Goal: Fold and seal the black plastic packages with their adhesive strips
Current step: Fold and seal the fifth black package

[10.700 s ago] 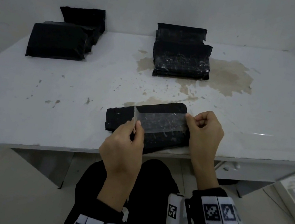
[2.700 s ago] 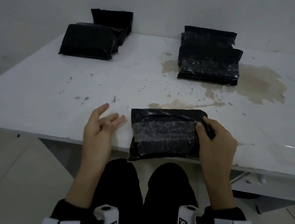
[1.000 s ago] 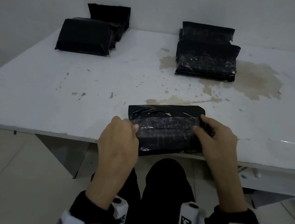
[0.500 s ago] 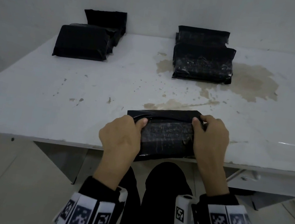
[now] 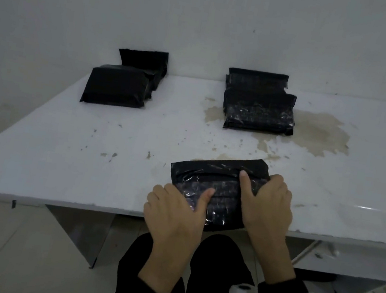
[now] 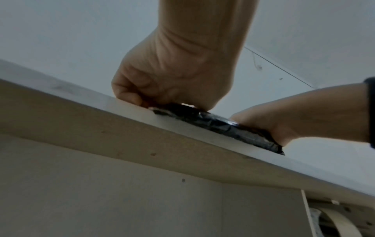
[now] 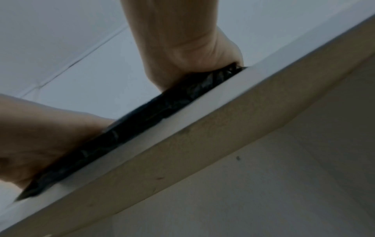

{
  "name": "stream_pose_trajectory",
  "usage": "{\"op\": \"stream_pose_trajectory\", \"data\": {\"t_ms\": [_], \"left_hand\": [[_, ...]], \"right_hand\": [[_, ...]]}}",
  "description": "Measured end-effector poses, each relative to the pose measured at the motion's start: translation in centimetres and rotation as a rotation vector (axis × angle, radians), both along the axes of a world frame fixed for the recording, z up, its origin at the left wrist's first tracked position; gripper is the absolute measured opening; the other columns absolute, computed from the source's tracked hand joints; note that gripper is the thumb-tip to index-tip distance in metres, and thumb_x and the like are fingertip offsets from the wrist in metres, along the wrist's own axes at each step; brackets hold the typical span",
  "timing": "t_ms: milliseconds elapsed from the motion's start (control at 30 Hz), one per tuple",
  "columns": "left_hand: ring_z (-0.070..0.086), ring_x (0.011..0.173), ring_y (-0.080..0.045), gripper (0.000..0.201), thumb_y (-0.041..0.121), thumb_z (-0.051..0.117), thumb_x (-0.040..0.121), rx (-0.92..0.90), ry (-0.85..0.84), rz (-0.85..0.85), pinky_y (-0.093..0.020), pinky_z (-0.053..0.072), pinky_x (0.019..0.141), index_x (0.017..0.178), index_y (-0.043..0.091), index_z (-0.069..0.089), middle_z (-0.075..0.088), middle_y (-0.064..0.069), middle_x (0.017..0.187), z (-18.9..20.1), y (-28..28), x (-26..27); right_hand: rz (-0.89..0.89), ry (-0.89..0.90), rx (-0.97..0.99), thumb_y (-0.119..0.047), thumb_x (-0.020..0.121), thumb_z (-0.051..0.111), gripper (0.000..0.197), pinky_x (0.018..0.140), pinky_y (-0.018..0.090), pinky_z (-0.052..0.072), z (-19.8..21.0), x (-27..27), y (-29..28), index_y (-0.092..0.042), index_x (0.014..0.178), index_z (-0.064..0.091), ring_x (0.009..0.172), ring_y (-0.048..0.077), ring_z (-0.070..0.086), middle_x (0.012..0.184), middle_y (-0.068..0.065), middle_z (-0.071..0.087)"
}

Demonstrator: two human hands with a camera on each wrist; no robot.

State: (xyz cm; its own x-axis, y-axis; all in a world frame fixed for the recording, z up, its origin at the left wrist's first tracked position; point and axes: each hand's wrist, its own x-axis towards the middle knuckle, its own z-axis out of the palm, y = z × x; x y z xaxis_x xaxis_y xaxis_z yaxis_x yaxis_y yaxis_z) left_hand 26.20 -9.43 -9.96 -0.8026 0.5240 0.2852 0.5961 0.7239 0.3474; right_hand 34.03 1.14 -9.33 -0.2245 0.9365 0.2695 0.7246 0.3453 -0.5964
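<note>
A black plastic package lies at the near edge of the white table, its flap folded over and shiny tape across the top. My left hand holds its near-left end, thumb flat on top and fingers curled at the side. My right hand grips the right end, with its thumb pressing on the fold line. From below, the left wrist view shows the package under my left hand and right hand. The right wrist view shows the package slightly overhanging the edge beneath my right hand.
Two black packages are piled at the back left against the wall. Another stack of taped black packages sits at the back right beside a brown stain. My legs are below the table's front edge.
My left thumb has slid from the package's far-left corner down toward the near edge. My right thumb has moved inward along the fold. The package stays in place.
</note>
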Motion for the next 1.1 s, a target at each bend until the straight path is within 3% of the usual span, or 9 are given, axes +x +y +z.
{"op": "stream_pose_trajectory", "data": {"t_ms": [100, 233, 467, 633, 767, 833, 933, 1000, 1100], "left_hand": [[0.039, 0.069, -0.015, 0.072, 0.076, 0.022, 0.079, 0.096, -0.175, -0.033, -0.027, 0.035, 0.063, 0.087, 0.008, 0.045, 0.042, -0.002, 0.078, 0.8, 0.1, -0.3], [0.047, 0.063, -0.010, 0.063, 0.067, 0.041, 0.080, 0.463, -0.553, -0.194, -0.024, 0.038, 0.051, 0.107, 0.010, 0.039, 0.050, 0.001, 0.076, 4.3, 1.3, -1.7], [0.045, 0.061, -0.006, 0.034, 0.039, 0.037, 0.097, 0.902, -0.273, -0.362, -0.016, 0.040, 0.055, 0.083, 0.010, 0.049, 0.050, 0.004, 0.070, 11.6, 3.3, -6.2], [0.038, 0.057, -0.013, 0.042, 0.031, 0.031, 0.101, 0.964, -0.249, -0.359, -0.026, 0.033, 0.055, 0.065, 0.011, 0.037, 0.041, -0.003, 0.061, 14.5, 5.1, -12.3], [0.047, 0.075, -0.020, 0.040, 0.043, 0.026, 0.100, 0.919, -0.524, -0.332, -0.034, 0.041, 0.070, 0.082, 0.015, 0.047, 0.050, -0.010, 0.080, 14.6, 6.8, -19.0], [0.053, 0.076, -0.023, 0.046, 0.047, 0.029, 0.098, 0.907, -0.686, -0.295, -0.038, 0.046, 0.075, 0.077, 0.013, 0.050, 0.055, -0.008, 0.080, 14.9, 7.6, -21.4], [0.050, 0.062, -0.016, 0.039, 0.045, 0.040, 0.096, 0.975, -0.869, -0.279, -0.027, 0.044, 0.055, 0.077, 0.012, 0.053, 0.054, -0.005, 0.072, 15.3, 8.7, -23.9], [0.048, 0.055, -0.014, 0.032, 0.037, 0.052, 0.093, 1.031, -0.941, -0.285, -0.019, 0.039, 0.042, 0.078, 0.009, 0.054, 0.053, -0.006, 0.068, 14.9, 10.1, -25.6], [0.053, 0.056, -0.012, 0.015, 0.020, 0.062, 0.088, 1.114, -1.057, -0.258, -0.015, 0.042, 0.041, 0.080, 0.007, 0.059, 0.057, -0.007, 0.073, 13.6, 12.8, -27.6]], "right_hand": [[0.077, 0.115, -0.029, -0.044, 0.097, 0.031, 0.044, 0.049, 0.032, 0.030, 1.6, 0.4, 0.5, -0.003, 0.109, 0.039, 0.057, 0.019, 0.045, 0.066, 0.001, 0.048], [0.146, 0.258, 0.041, -0.038, 0.100, 0.024, 0.038, 0.047, 0.031, 0.025, 5.6, 0.2, 1.7, -0.003, 0.104, 0.041, 0.055, 0.014, 0.043, 0.064, 0.000, 0.045], [0.235, 0.511, 0.078, -0.034, 0.102, 0.021, 0.043, 0.062, 0.032, 0.032, 12.3, -4.3, 4.8, -0.005, 0.086, 0.049, 0.067, 0.016, 0.046, 0.072, -0.002, 0.047], [0.286, 0.718, -0.130, -0.037, 0.102, 0.020, 0.048, 0.057, 0.029, 0.035, 13.8, -10.4, 6.8, -0.008, 0.077, 0.048, 0.064, 0.015, 0.046, 0.068, 0.000, 0.047], [0.342, 0.832, -0.448, -0.043, 0.093, 0.034, 0.044, 0.079, 0.035, 0.048, 14.4, -15.9, 9.7, -0.004, 0.100, 0.055, 0.086, 0.023, 0.058, 0.093, 0.009, 0.060], [0.387, 0.939, -0.660, -0.024, 0.080, 0.044, 0.023, 0.064, 0.031, 0.048, 14.4, -17.4, 11.1, -0.003, 0.088, 0.051, 0.077, 0.026, 0.055, 0.088, 0.012, 0.056], [0.492, 1.071, -0.873, 0.001, 0.079, 0.039, 0.013, 0.052, 0.027, 0.048, 13.7, -18.8, 12.9, -0.006, 0.070, 0.047, 0.063, 0.024, 0.051, 0.073, 0.009, 0.052], [0.453, 1.175, -0.858, 0.003, 0.083, 0.045, 0.013, 0.056, 0.028, 0.047, 13.0, -20.3, 14.1, -0.005, 0.073, 0.047, 0.070, 0.022, 0.053, 0.080, 0.012, 0.053], [0.277, 1.363, -0.686, -0.003, 0.088, 0.057, 0.017, 0.065, 0.029, 0.051, 11.6, -23.6, 15.0, -0.007, 0.076, 0.046, 0.083, 0.020, 0.054, 0.090, 0.011, 0.053]]}}
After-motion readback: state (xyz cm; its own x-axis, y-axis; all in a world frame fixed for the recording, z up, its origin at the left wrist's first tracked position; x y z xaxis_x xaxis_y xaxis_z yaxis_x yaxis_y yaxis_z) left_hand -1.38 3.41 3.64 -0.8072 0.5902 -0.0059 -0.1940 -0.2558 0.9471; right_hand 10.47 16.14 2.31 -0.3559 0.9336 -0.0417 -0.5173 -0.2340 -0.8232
